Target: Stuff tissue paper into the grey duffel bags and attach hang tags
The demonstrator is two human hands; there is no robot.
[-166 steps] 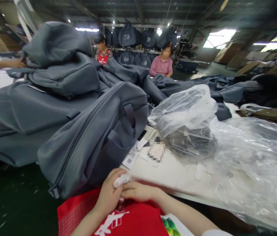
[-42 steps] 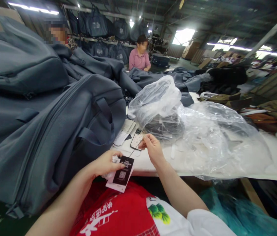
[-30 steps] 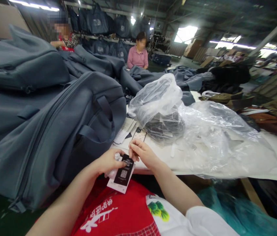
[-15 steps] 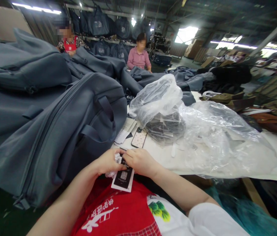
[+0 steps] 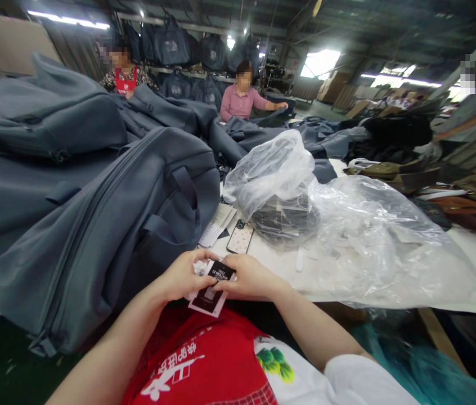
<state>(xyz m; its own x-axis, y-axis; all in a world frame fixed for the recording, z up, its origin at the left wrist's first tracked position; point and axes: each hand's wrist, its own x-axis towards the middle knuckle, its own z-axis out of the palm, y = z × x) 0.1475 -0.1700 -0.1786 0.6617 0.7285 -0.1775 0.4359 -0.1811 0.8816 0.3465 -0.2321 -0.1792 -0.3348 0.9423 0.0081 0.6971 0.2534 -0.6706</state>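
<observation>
Between my two hands, just above the red apron, is a black hang tag [image 5: 211, 298] with white print and a square code, lying over a white card. My left hand [image 5: 185, 275] grips its left side and also has a crumpled white bit [image 5: 199, 268] between the fingers, too small to name. My right hand [image 5: 246, 275] pinches the tag's right edge with the thumb on its face. Left of my hands leans a large blue-grey duffel bag [image 5: 107, 225] with a zip and handles. A phone in a patterned case [image 5: 240, 237] lies just beyond my hands.
White papers [image 5: 216, 225] lie beside the phone. A clear plastic bag of dark tags [image 5: 286, 219] stands on the white table [image 5: 272, 275], with loose plastic film [image 5: 373, 236] to its right. More blue-grey bags pile up at left. Co-workers stand across the table and far right.
The tag has tilted and risen slightly, and my right thumb has moved onto its face. A co-worker in pink has stretched out an arm; another person has appeared at far right.
</observation>
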